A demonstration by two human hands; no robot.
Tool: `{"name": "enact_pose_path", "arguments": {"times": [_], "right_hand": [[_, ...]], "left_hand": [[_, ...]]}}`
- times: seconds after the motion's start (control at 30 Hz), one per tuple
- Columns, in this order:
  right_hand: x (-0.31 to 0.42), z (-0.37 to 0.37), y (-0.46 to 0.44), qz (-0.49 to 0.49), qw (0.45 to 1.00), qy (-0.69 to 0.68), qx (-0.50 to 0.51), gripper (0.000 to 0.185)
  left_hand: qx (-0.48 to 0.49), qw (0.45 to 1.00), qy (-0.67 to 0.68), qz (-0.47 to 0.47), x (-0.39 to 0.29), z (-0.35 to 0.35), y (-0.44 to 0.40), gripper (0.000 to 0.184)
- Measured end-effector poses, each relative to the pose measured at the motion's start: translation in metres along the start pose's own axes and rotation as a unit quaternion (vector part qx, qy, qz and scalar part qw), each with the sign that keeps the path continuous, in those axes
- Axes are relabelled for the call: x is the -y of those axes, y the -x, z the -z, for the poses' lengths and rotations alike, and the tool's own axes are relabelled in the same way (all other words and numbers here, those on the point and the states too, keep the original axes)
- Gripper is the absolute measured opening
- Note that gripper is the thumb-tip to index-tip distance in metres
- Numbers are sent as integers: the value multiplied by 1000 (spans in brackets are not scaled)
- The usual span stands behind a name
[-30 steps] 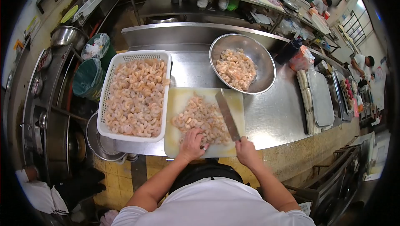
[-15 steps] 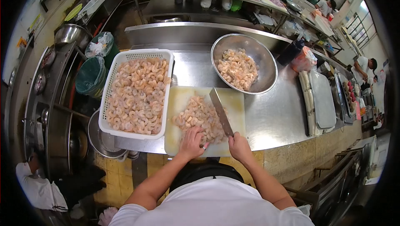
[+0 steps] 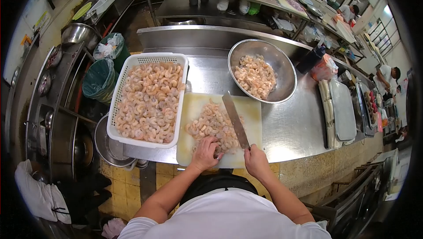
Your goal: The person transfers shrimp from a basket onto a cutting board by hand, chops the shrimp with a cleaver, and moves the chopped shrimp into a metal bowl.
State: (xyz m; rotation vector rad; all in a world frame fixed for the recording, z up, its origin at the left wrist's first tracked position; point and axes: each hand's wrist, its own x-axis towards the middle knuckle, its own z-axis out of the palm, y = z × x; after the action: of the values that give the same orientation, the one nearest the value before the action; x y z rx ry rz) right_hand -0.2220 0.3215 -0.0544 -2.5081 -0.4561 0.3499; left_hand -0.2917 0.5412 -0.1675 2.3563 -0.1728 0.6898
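My right hand (image 3: 257, 162) grips the handle of a wide-bladed kitchen knife (image 3: 235, 120). Its blade points away from me over the right side of a pile of peeled, partly cut shrimp (image 3: 210, 122). The pile lies on a pale cutting board (image 3: 252, 111). Curled over the near edge of the pile, my left hand (image 3: 205, 154) holds shrimp under its fingertips, left of the knife. Left of the board, a white plastic basket (image 3: 185, 78) is full of whole peeled shrimp (image 3: 147, 102). Behind the board, a steel bowl (image 3: 287, 73) contains cut shrimp (image 3: 255, 76).
Trays (image 3: 343, 111) and a dark bottle (image 3: 311, 59) stand on the steel table (image 3: 288, 126) at right. Green-lined bins (image 3: 98, 80) and a pot (image 3: 108, 144) are beyond its left edge. Another person (image 3: 42, 192) is at lower left; others are far right.
The fingers of my left hand have curled in more over the shrimp. The knife stays in my right hand at nearly the same place on the board. The view has shifted slightly.
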Motion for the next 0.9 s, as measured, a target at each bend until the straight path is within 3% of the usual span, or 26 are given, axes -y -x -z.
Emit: {"name": "enact_pose_path", "arguments": {"times": [0.17,0.4,0.47,0.9], "right_hand": [[-23,-29,-7,-2,1000,5,-5,29],[-8,7,13,-54,998,9,-21,29],[-31,-18,8,-42,999,17,-13,29],[-2,1,-20,16,1000,17,-2,30]], "left_hand": [[-11,1000,-3,-8,-2,0,-2,48],[-1,1000,4,-4,3,-1,3,49],[4,1000,-1,-11,3,0,5,51],[-2,1000,-5,-20,3,1,4,56]]}}
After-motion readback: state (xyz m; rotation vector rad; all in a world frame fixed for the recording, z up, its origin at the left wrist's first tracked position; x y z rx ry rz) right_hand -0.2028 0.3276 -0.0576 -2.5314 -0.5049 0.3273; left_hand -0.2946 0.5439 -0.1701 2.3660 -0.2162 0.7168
